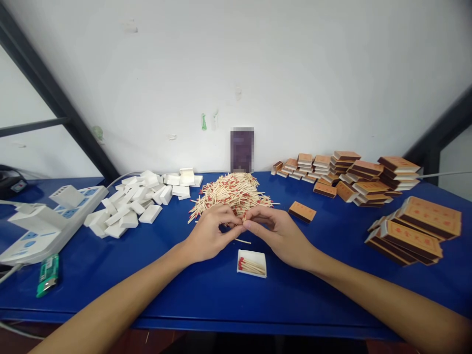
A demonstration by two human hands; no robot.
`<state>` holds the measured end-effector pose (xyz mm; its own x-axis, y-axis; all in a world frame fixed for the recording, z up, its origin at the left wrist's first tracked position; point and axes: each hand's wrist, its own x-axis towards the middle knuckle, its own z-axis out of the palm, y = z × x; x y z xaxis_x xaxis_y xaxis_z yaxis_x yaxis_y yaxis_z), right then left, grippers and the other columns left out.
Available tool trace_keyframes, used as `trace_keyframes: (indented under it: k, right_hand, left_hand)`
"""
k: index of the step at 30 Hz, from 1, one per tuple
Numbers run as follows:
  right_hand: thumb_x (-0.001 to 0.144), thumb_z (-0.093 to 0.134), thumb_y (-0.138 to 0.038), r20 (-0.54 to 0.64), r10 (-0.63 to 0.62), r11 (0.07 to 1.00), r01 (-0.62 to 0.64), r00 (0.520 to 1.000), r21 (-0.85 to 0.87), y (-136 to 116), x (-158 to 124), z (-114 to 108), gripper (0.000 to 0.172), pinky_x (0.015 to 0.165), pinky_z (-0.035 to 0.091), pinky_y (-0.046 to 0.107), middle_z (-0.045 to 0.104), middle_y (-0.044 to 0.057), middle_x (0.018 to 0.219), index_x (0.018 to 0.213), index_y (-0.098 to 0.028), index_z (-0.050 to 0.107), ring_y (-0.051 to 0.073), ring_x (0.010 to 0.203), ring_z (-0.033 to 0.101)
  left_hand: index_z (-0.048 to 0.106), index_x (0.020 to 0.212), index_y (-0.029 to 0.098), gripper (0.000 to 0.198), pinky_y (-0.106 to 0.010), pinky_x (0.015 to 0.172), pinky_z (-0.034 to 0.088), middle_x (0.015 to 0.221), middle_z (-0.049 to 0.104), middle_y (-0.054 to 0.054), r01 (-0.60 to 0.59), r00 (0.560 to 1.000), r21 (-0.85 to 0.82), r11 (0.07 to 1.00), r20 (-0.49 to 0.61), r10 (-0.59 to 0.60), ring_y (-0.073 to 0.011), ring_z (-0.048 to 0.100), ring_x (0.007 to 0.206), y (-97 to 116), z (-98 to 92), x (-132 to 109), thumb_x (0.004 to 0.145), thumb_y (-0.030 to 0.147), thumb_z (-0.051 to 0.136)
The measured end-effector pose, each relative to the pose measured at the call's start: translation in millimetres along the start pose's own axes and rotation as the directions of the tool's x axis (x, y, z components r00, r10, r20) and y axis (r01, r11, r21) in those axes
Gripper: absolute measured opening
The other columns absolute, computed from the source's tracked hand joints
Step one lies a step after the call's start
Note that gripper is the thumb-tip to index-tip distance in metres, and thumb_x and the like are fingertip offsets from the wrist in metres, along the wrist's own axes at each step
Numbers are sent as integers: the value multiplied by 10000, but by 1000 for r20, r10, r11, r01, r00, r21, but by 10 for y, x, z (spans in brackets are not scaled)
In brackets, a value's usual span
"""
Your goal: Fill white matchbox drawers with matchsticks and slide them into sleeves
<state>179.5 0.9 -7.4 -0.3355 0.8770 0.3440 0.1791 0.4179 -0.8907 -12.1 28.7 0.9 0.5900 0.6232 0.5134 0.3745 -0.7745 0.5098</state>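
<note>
My left hand [212, 228] and my right hand [282, 233] meet fingertip to fingertip at the near edge of a heap of red-tipped matches [228, 194]. Both are closed in a pinch. Match ends show between the fingertips, mostly hidden, and I cannot tell how many there are. Just below the hands lies a white matchbox tray [262, 271], its several matches lying with red heads to the left. One loose match [243, 241] rests between the hands and the tray. An orange matchbox sleeve [302, 212] lies beyond my right hand.
Several white trays [129, 201] are jumbled at left. Orange matchbox sleeves [368, 187] stand stacked at the right rear, with more matchboxes [420, 231] nearer. A white power strip [70, 223] and a green lighter [48, 275] lie on the blue table [206, 300]. A wall [295, 88] rises behind.
</note>
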Motion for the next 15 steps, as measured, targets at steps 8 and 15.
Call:
trace_keyframes:
  k: [8, 15]
  right_hand:
    - [878, 576, -260, 52, -27, 934, 43, 998, -354, -5, 8, -110, 143, 620, 453, 271, 650, 3, 705, 772, -195, 647, 136, 644, 566]
    - [893, 616, -262, 200, -22, 863, 119, 980, -491, 44, 33, -99, 154, 642, 417, 279, 673, 13, 715, 795, -213, 724, 148, 683, 569]
  left_hand:
    - [673, 840, 171, 211, -301, 693, 417, 761, 642, -30, -112, 994, 312, 944, 42, 104, -156, 557, 726, -159, -206, -26, 924, 272, 509]
    - [666, 890, 172, 197, -304, 714, 392, 804, 624, -36, -113, 990, 435, 893, 129, 62, -166, 545, 769, -292, -295, -28, 933, 234, 484]
